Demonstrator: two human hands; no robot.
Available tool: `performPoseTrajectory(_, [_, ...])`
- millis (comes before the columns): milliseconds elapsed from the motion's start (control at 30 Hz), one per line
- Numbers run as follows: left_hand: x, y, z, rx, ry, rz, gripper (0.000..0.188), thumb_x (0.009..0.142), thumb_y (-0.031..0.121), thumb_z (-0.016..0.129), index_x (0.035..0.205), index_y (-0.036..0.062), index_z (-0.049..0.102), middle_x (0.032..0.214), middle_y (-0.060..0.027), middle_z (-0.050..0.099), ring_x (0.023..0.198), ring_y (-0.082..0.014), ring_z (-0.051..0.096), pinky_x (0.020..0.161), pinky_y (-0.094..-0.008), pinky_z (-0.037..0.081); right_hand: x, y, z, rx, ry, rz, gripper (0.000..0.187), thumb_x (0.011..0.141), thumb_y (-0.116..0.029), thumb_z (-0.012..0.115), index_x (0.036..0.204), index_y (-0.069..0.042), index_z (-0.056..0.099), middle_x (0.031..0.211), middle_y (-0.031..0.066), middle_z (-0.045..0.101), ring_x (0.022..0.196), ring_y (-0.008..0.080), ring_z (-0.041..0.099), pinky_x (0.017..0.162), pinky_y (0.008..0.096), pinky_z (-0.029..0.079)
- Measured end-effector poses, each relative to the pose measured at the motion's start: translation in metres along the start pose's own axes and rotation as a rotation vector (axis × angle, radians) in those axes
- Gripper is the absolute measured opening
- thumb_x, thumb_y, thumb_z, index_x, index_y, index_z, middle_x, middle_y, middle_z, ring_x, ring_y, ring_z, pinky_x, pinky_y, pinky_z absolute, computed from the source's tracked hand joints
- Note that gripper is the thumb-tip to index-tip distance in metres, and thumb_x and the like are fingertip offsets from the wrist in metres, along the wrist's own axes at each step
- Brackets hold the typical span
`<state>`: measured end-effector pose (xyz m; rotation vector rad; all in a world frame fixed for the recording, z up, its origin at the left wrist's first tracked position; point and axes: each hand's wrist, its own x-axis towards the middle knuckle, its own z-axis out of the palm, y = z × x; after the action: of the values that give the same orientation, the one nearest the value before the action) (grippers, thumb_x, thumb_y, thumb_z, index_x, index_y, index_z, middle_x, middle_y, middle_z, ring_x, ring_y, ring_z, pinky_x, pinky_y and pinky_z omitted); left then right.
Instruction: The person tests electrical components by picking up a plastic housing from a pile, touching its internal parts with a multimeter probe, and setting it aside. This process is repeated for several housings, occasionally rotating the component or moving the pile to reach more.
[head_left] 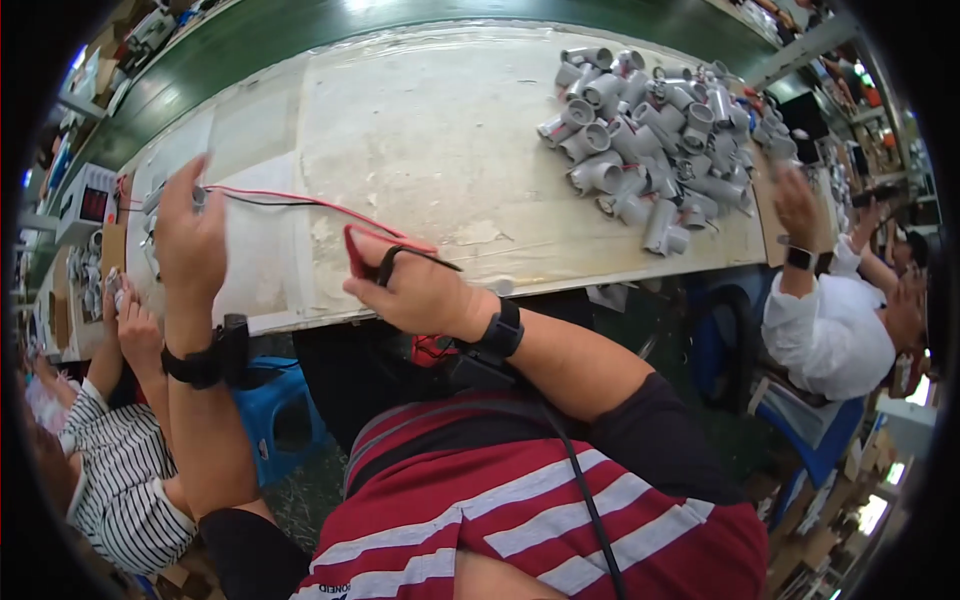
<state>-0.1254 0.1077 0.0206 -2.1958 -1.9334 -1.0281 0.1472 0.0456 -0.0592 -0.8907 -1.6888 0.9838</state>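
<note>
My right hand (pixel 435 290) is closed around a pair of red and black leads (pixel 365 222) over the table's near edge. A red clip-like end (pixel 353 250) sticks up by its thumb and forefinger, and a black one lies beside it. The leads run left across the table, passing behind my left hand (pixel 190 245). That hand is raised at the table's left end, its fingers pointing up and slightly blurred. A grey cylindrical part (pixel 153 202) shows behind its fingers; whether they grip it, I cannot tell.
Many grey cylindrical parts (pixel 650 135) are heaped at the right of the worktable (pixel 420 110). A white box with a red display (pixel 88 203) stands far left. Co-workers sit on both sides: striped sleeve (pixel 130 500) left, white sleeve (pixel 835 335) right. A blue stool (pixel 275 415) is below.
</note>
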Motion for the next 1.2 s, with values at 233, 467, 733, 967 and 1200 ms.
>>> performPoseTrajectory(233, [0.103,0.187,0.118,-0.353,-0.798,0.477,0.034,0.099,0.025,0.066,0.126,0.0046,0.071,0.108,-0.0173,0.076,0.096,-0.0312,0.072,0.089,-0.0403,0.057,-0.012,0.005,-0.018,-0.058,-0.250,-0.091,0.024,0.092,-0.022,0.074,0.108,-0.004,0.068,0.095,0.0189,0.069,0.086,0.0382,0.067,0.076,0.0424,0.054])
performPoseTrajectory(467, [0.109,0.257,0.210,-0.367,-1.001,0.120,0.044,0.090,0.040,0.075,0.105,-0.0011,0.072,0.087,-0.0139,0.072,0.080,-0.0240,0.069,0.073,-0.0373,0.055,-0.019,0.015,-0.029,-0.016,-0.353,0.139,0.030,0.096,-0.032,0.068,0.107,-0.004,0.069,0.098,0.0182,0.072,0.096,0.0375,0.069,0.083,0.0442,0.055])
performPoseTrajectory(733, [0.104,0.235,0.211,-0.440,-1.128,-0.035,0.024,0.095,0.021,0.069,0.100,-0.0023,0.067,0.083,-0.0062,0.065,0.073,-0.0148,0.063,0.062,-0.0312,0.050,-0.016,0.006,-0.044,0.024,-0.458,0.092,0.031,0.098,-0.035,0.067,0.108,-0.005,0.068,0.096,0.0166,0.071,0.093,0.0374,0.068,0.083,0.0425,0.054])
performPoseTrajectory(967, [0.083,0.140,0.164,-0.728,-1.040,-0.486,0.023,0.094,0.014,0.064,0.108,-0.0036,0.065,0.092,-0.0114,0.069,0.079,-0.0204,0.071,0.065,-0.0304,0.056,-0.007,0.003,-0.054,0.119,-0.460,0.066,0.021,0.095,-0.022,0.075,0.101,-0.004,0.067,0.086,0.0108,0.071,0.074,0.0232,0.067,0.071,0.0348,0.053])
performPoseTrajectory(1200, [0.017,0.064,0.091,-1.628,-0.388,-0.803,0.032,0.091,0.015,0.057,0.111,-0.0091,0.063,0.104,-0.0224,0.070,0.093,-0.0319,0.071,0.081,-0.0458,0.060,-0.008,0.000,-0.047,0.562,-0.341,0.470,0.008,0.097,-0.008,0.073,0.097,-0.004,0.066,0.085,0.0064,0.073,0.066,0.0113,0.065,0.058,0.0264,0.053])
